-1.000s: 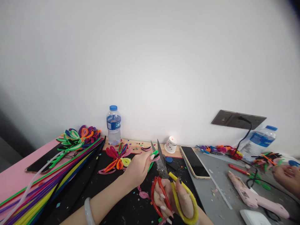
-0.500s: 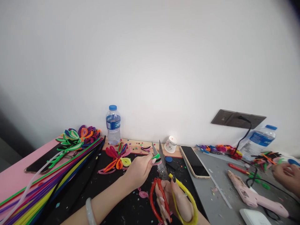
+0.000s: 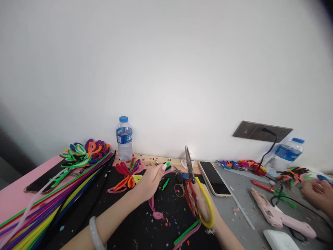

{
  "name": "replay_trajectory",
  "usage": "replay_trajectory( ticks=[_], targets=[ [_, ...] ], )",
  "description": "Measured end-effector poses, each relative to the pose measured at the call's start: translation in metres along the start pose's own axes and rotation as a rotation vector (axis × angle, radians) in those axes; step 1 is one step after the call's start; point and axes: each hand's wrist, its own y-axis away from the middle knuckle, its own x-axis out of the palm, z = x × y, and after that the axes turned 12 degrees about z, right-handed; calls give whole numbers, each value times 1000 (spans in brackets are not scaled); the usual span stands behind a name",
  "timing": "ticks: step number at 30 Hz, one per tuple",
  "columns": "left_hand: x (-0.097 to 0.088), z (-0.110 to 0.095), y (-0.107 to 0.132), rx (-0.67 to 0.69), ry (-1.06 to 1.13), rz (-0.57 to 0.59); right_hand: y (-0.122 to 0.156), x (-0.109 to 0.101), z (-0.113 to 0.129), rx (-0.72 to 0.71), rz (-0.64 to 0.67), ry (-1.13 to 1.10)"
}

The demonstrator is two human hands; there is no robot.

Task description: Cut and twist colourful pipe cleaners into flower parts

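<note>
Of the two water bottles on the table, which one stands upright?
The left water bottle, behind the pipe-cleaner flower, stands upright; the right water bottle, beside the wall socket, lies tilted.

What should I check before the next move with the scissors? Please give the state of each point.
1. Scissors held in right hand: ok.
2. Blades shut, apart from left hand: ok.
3. Green piece pinched at left fingers: ok.
4. Phone beside the scissors, untouched: ok.
5. Other person's hand far from blades: ok.
6. Glue gun switched off: cannot tell.
</note>
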Motion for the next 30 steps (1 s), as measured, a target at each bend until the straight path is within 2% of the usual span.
replay_trajectory(
  ticks=[1,4,6,9,11,14,16,19,22,25,27,30],
  targets=[
    [-2,1,-2,-66,152,24,-3,-3,1,-28,12,213],
    [-5,2,-6,-175,367,78,-7,-9,1,-7,-20,762],
    [-6,1,-6,-224,492,131,-7,-9,-2,29,-54,959],
    [-4,2,-5,-257,668,260,-7,-6,-7,41,-50,1051],
    [-3,3,-4,-270,732,344,-6,-4,-6,5,-18,1048],
    [0,3,-3,-314,764,395,-4,-4,3,-140,-12,990],
    [2,0,0,-336,753,419,-1,-6,10,-252,-18,888],
    [8,-8,5,-343,684,536,3,-4,15,-335,105,652],
    [14,-10,9,-374,515,705,5,2,10,-350,249,473],
    [19,-7,11,-415,334,823,5,11,4,-308,331,446],
    [21,-3,11,-425,336,834,5,15,2,-274,362,387],
    [20,0,10,-427,454,820,5,17,0,-219,383,202]
  ],
)
